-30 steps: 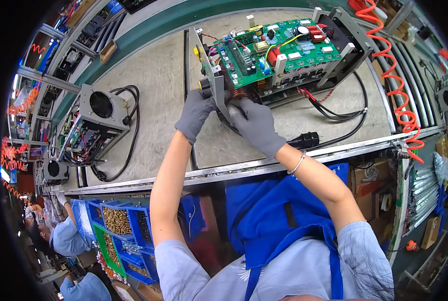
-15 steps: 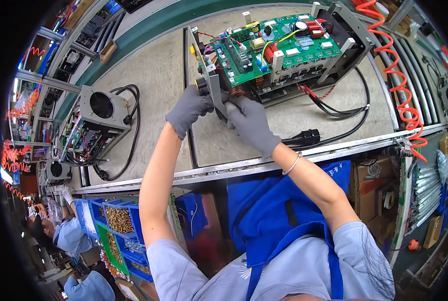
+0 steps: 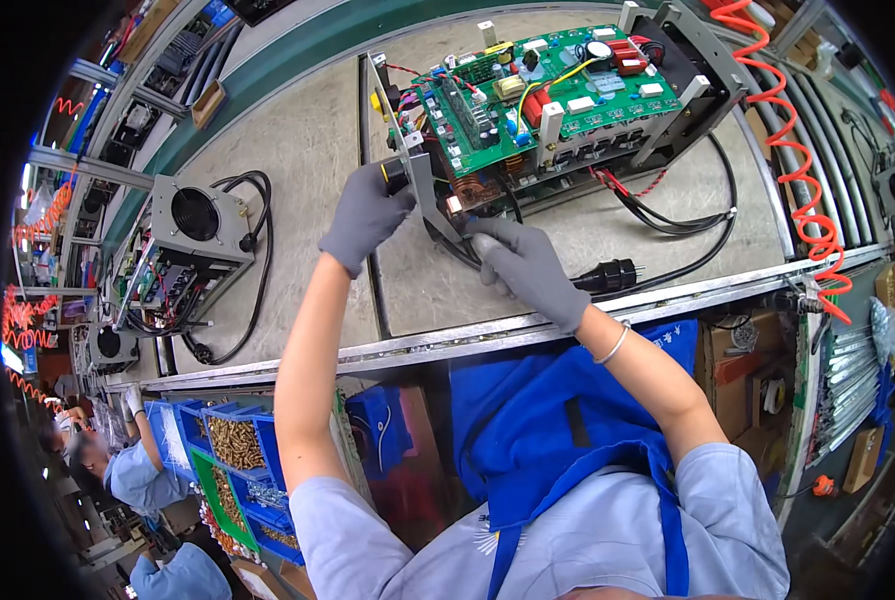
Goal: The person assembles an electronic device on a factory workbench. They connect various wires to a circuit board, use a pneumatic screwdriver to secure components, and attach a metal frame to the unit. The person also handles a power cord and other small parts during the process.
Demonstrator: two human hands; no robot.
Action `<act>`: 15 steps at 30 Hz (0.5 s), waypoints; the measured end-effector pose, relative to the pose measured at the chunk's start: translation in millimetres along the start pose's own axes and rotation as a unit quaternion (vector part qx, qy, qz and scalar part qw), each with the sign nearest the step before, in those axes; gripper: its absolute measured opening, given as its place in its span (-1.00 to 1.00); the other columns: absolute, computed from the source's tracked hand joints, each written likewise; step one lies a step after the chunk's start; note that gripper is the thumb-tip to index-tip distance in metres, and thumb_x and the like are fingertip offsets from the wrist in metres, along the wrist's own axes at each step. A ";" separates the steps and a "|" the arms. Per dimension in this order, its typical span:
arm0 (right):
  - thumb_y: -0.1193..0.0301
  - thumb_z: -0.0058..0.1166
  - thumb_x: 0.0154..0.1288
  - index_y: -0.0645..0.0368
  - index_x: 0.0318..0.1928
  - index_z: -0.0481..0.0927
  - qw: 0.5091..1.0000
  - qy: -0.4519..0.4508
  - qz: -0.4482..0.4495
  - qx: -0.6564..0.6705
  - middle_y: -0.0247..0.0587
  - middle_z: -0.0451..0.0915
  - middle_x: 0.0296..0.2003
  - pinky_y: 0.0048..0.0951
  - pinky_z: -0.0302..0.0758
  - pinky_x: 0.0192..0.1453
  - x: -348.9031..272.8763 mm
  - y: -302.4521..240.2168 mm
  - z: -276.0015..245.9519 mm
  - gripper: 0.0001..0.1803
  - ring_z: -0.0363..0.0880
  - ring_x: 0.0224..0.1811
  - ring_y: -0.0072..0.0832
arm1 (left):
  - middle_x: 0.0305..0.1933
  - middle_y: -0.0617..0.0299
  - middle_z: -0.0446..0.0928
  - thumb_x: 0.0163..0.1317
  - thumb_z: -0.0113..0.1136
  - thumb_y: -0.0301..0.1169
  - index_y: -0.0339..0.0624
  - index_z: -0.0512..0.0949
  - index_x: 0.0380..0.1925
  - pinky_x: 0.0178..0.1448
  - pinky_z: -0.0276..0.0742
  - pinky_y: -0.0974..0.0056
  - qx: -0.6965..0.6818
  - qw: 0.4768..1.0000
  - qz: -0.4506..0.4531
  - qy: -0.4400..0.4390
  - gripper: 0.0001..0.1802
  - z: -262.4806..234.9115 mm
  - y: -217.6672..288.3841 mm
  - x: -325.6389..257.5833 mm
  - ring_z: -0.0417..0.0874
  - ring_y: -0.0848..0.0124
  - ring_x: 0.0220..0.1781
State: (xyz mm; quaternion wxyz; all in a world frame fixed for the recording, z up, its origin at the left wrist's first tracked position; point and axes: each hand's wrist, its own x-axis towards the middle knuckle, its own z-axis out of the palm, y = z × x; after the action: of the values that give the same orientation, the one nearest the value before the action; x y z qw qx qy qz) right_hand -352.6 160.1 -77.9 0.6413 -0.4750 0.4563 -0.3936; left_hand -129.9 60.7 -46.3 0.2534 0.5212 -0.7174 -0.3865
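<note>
An open electronic unit with a green circuit board (image 3: 567,95) stands on the bench, its grey end panel (image 3: 422,185) to the left. My left hand (image 3: 364,215), gloved in grey, is closed around a black round connector (image 3: 395,176) on that panel's outer face. Behind the panel's lower part, a copper-coloured end piece (image 3: 454,204) shows beside a copper coil (image 3: 477,187). My right hand (image 3: 527,268), also gloved, is closed near the panel's lower edge, next to dark cables. What its fingertips hold is hidden.
A black power plug (image 3: 609,276) lies right of my right hand. Another unit with a fan (image 3: 199,213) and a looped cable stands left. Red coiled hoses (image 3: 787,150) hang right. Blue bins of brass parts (image 3: 235,440) sit lower left, near co-workers.
My right hand has moved right and down from the panel, and the copper-coloured end piece now shows. My left hand has shifted slightly left, its fingers now around the black connector.
</note>
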 end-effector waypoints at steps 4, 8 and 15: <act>0.26 -0.04 0.45 0.27 0.03 0.57 0.998 0.061 -0.023 0.011 -0.32 0.53 -0.58 -0.62 0.33 -0.58 18.0 3.9 7.2 -0.65 0.40 -0.64 -0.71 | -0.42 0.28 0.65 0.21 0.34 -0.46 -0.25 0.69 -0.21 -0.44 0.35 0.41 -0.163 0.976 0.032 0.140 -0.84 30.7 -5.1 -7.7 0.51 0.64 -0.48; 0.25 -0.02 0.42 0.31 -0.09 0.59 0.997 0.077 -0.008 0.030 -0.25 0.58 -0.58 -0.54 0.41 -0.55 24.4 2.6 8.5 -0.66 0.47 -0.64 -0.63 | -0.45 0.31 0.62 0.22 0.37 -0.37 -0.27 0.68 -0.19 -0.50 0.27 0.45 -0.189 0.966 -0.001 0.179 -0.77 41.3 -9.8 -10.7 0.44 0.65 -0.56; 0.21 -0.01 0.44 0.26 -0.25 0.55 0.996 0.070 -0.008 0.047 -0.32 0.55 -0.56 -0.63 0.28 -0.68 38.7 9.6 18.2 -0.68 0.38 -0.70 -0.72 | -0.50 0.39 0.58 0.20 0.37 -0.31 -0.24 0.70 -0.24 -0.52 0.20 0.46 -0.194 0.976 -0.082 0.060 -0.77 25.3 9.5 -12.7 0.36 0.67 -0.58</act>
State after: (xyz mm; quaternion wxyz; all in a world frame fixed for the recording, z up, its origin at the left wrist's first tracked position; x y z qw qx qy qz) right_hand -323.9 130.7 -92.9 0.6266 -0.4192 0.4767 -0.4520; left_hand -150.4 81.5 -52.6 0.3600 0.5414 -0.5669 -0.5059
